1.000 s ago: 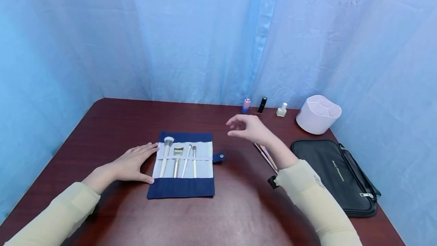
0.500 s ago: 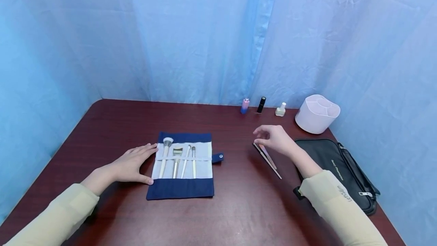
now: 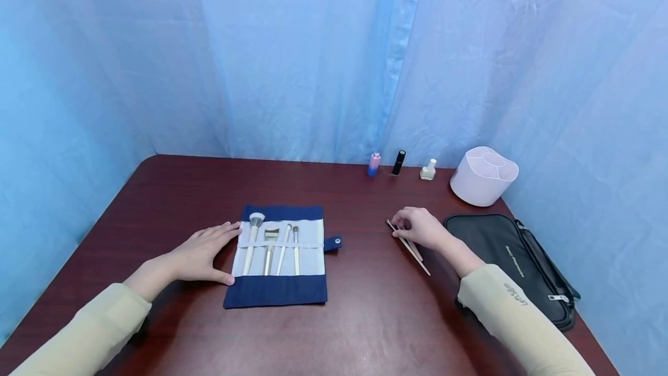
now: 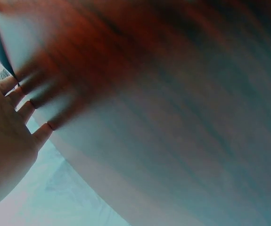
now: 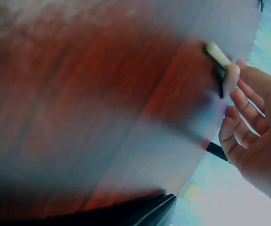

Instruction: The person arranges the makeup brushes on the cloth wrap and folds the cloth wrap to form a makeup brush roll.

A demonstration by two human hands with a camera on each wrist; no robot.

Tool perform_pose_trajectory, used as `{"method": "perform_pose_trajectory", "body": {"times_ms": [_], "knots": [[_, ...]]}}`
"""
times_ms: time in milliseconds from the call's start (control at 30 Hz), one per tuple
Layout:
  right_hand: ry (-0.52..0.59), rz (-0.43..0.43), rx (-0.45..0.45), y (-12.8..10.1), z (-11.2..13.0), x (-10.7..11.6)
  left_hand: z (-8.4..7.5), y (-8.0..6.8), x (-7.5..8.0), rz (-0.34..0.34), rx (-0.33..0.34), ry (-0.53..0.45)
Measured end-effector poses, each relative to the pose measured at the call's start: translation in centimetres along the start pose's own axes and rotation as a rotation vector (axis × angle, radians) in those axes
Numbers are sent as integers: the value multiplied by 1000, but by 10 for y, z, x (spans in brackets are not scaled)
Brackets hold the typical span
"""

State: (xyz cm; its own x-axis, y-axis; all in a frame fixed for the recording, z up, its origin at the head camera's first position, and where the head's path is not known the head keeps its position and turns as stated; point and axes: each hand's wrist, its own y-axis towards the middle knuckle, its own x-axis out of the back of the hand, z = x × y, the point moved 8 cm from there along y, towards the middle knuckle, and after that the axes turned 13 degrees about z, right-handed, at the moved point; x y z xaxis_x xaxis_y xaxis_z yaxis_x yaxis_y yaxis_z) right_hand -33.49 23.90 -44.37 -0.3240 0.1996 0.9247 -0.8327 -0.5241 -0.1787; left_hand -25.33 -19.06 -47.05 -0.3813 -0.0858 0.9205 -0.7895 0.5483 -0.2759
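Note:
A navy and pale grey brush roll (image 3: pixel 275 292) lies unfolded on the table, with several makeup brushes (image 3: pixel 254 242) tucked under its elastic strap. My left hand (image 3: pixel 200 253) rests flat at the roll's left edge, fingers spread, thumb at the lower left corner. To the right, my right hand (image 3: pixel 421 228) is down at two loose makeup brushes (image 3: pixel 417 257) lying side by side. Its thumb and fingertips pinch a brush; the fingers hide the upper part of one. In the right wrist view, a pale handle end (image 5: pixel 217 54) pokes out past the fingertips.
A black zippered case (image 3: pixel 501 248) lies beneath and beyond the right forearm. Along the back stand a pink-blue bottle (image 3: pixel 373 164), a black tube (image 3: pixel 399 163), a nail polish bottle (image 3: pixel 428 170) and a white divided holder (image 3: pixel 482 179). Blue curtains border the table.
My right hand has moved right, then down onto the loose brushes, its fingertips closing on one. The left hand has stayed at the roll's edge.

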Motion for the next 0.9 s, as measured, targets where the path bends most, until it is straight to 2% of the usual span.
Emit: {"method": "perform_pose_trajectory", "body": {"times_ms": [400, 733, 900], "knots": [[115, 54, -24, 7, -6, -10, 1, -1, -3, 2, 4, -1], [141, 35, -16, 11, -10, -12, 2, -1, -3, 9, 8, -6], [194, 37, -13, 12, -6, -10, 3, 2, -2, 9, 5, -1]]}}
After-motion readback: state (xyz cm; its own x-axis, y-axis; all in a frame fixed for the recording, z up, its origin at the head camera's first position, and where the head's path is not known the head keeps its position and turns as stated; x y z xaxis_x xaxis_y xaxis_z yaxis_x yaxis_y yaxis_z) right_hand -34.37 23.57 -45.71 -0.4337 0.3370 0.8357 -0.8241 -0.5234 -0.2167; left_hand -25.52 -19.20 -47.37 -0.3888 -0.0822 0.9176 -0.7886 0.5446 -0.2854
